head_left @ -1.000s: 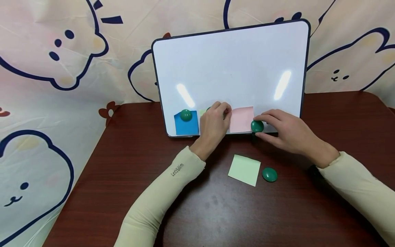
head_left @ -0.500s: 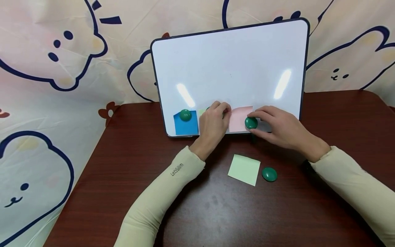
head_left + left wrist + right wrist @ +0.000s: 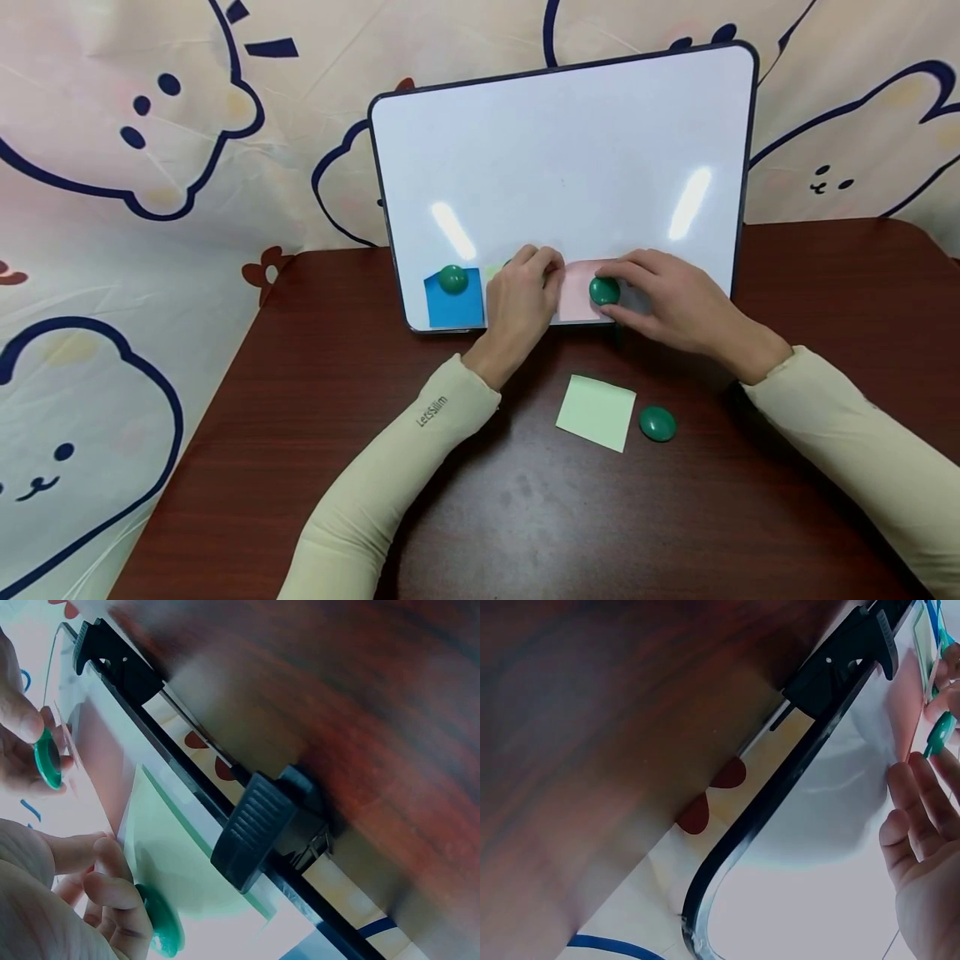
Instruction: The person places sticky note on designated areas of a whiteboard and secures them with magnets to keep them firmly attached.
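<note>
My left hand (image 3: 519, 300) pinches the upper left edge of a pink sticky note (image 3: 576, 293) against the lower part of the whiteboard (image 3: 562, 167). Between its thumb and fingertips, my right hand (image 3: 675, 304) holds a round green magnet (image 3: 604, 291) over the note's right side. In the left wrist view, that magnet is edge-on, close in front of the paper. Mostly hidden behind my left hand in the head view, a pale green note (image 3: 169, 855) hangs on the board with a green magnet (image 3: 160, 924) on it.
A blue note (image 3: 455, 310) under another green magnet (image 3: 453, 279) is at the board's lower left. On the brown table (image 3: 315, 433) lie a pale green note (image 3: 596, 413) and a green magnet (image 3: 657, 423). Black stand clips (image 3: 259, 829) grip the board's bottom edge.
My right hand has carried the green magnet left and slightly up, from the pink note's lower right edge to over the note. My left hand has stayed in place.
</note>
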Motion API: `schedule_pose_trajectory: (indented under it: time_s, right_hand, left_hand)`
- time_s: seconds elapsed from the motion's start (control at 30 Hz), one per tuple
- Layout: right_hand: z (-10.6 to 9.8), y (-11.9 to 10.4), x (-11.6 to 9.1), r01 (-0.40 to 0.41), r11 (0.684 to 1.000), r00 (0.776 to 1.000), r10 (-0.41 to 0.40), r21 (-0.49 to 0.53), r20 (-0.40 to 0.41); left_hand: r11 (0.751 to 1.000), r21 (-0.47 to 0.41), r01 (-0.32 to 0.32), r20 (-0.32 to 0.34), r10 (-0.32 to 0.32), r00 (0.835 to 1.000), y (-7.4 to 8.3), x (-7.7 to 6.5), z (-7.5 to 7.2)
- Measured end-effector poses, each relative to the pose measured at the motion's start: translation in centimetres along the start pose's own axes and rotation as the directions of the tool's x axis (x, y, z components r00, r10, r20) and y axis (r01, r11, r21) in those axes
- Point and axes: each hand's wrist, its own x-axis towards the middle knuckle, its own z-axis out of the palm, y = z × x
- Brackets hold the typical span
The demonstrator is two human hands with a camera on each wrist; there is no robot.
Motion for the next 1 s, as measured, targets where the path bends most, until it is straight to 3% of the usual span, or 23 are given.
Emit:
schedule_pose_trajectory:
  time_s: [0.33,0.77,1.0]
  right_hand:
    - [0.3,0.1,0.6,0.008,1.0,0.999,-0.008,-0.016,-0.036]
    - [0.6,-0.4,1.8,-0.045,0.998,0.995,0.042,-0.036,-0.095]
    - [1.0,-0.5,2.4,-0.026,0.999,0.992,0.021,-0.037,-0.126]
  left_hand:
    - [1.0,-0.001,-0.008,0.001,0.008,1.0,0.1,0.1,0.1]
    - [1.0,-0.02,-0.009,-0.001,0.009,1.0,0.0,0.0,0.0]
    - [1.0,-0.01,0.001,-0.002,-0.001,1.0,0.0,0.0,0.0]
